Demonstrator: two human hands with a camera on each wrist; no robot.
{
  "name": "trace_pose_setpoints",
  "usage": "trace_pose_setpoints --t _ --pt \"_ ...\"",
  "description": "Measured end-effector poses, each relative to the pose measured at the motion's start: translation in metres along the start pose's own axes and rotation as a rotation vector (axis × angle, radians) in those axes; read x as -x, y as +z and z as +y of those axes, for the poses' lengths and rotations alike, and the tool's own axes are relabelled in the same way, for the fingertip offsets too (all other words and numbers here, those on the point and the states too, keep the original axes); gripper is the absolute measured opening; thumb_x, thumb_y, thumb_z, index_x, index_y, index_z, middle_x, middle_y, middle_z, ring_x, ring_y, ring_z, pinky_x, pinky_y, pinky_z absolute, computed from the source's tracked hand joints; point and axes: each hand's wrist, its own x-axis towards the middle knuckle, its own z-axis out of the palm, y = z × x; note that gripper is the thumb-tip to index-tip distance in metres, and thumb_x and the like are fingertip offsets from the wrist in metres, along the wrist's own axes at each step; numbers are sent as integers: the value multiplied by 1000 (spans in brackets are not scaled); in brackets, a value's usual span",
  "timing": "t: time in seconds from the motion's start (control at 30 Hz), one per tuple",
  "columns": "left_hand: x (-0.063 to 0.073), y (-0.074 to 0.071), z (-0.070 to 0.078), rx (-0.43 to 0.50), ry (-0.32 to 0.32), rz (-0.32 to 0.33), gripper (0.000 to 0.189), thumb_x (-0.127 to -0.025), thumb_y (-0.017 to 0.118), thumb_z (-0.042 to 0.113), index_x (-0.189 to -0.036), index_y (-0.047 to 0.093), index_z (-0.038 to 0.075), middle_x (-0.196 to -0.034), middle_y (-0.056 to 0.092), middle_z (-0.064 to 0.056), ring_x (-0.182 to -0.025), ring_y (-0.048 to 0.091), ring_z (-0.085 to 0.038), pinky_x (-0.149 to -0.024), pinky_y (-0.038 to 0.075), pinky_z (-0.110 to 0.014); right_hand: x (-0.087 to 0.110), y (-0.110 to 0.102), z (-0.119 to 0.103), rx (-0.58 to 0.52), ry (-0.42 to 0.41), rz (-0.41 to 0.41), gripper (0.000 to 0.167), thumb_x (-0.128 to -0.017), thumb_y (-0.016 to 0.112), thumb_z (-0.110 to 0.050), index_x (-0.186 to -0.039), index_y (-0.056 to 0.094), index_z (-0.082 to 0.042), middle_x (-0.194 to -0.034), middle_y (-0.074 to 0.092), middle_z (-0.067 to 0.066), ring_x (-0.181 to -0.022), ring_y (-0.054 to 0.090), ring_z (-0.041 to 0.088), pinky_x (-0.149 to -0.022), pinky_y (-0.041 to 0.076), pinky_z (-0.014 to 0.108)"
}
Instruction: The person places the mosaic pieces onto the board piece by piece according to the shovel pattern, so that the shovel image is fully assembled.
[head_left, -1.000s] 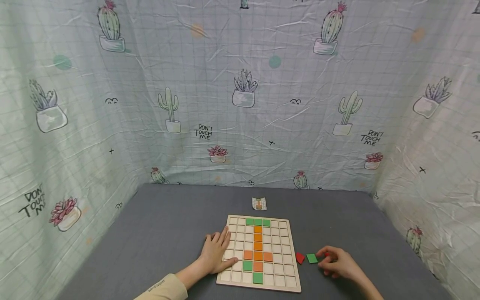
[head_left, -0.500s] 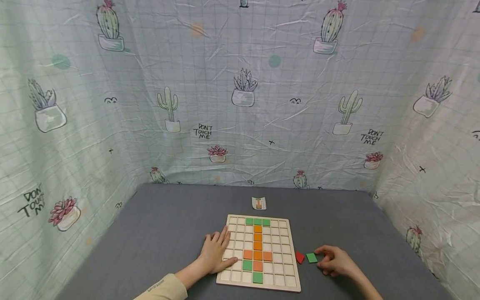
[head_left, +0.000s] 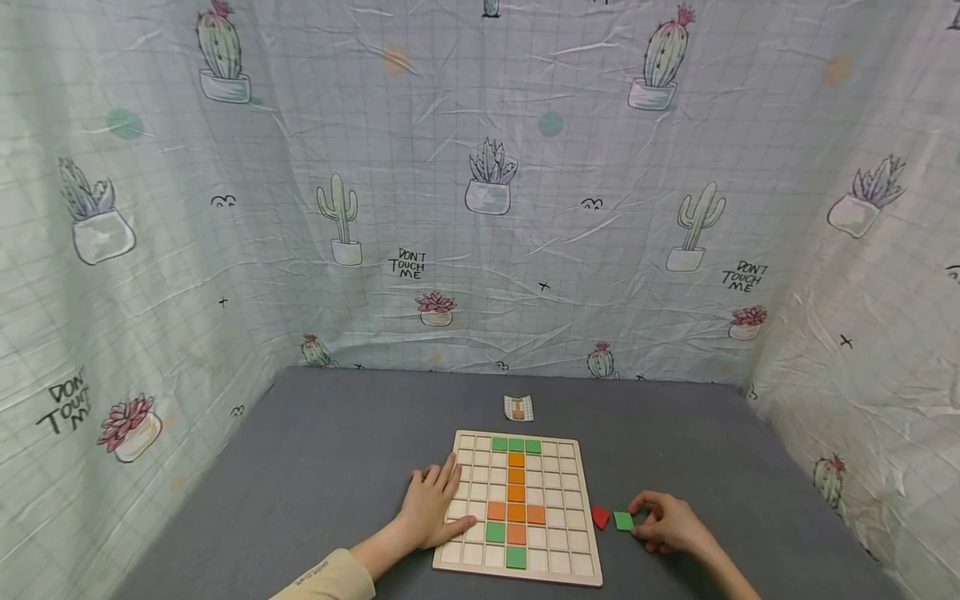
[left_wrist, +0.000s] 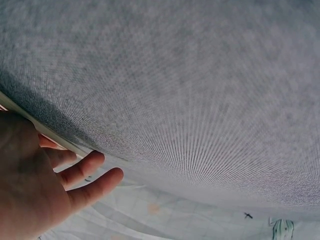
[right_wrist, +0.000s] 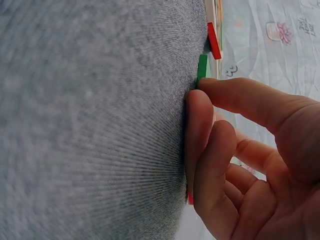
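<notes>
My left hand (head_left: 431, 504) lies spread over the left edge of a wooden grid board (head_left: 558, 533), thumb on its squares. In the left wrist view the fingers (left_wrist: 95, 190) extend along the board's edge. Green, orange and salmon square tiles sit in the board, with an orange column (head_left: 516, 493) down the middle. To the board's right, my right hand (head_left: 671, 525) pinches a loose green tile (head_left: 623, 521) at its right edge between thumb and index finger. Under the curled fingers a bit of red tile (right_wrist: 190, 199) shows in the right wrist view; the rest is hidden.
A loose red tile (head_left: 601, 517) lies between the board and the green tile. Behind the board is a small picture card (head_left: 518, 407) showing a grid pattern. A grey cloth (head_left: 360, 433) covers the table, and a cactus-print curtain (head_left: 420, 142) hangs around it.
The right hand has shifted slightly left, its thumb and index finger closing onto the green tile, which has turned a little and slid slightly nearer. The left hand holds its place.
</notes>
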Motion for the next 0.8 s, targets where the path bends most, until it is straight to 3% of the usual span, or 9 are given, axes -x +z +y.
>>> trace_pose_setpoints --t 0.33,0.8 --pt "1 1 1 -3 1 1 82 -80 26 72 -134 41 11 -141 37 -9 -100 46 -22 -71 35 -41 3 1 -1 5 -8 -29 33 -67 74 -12 -97 59 -5 -57 59 -2 -48 55 10 -43 42 28" --pt "0 0 0 1 0 2 82 -81 27 71 -134 41 11 -141 37 -9 -101 46 -22 -70 35 -41 0 1 -2 3 -29 -26 29 -68 73 -10 -93 60 -5 -55 58 -2 -45 53 9 -41 40 24"
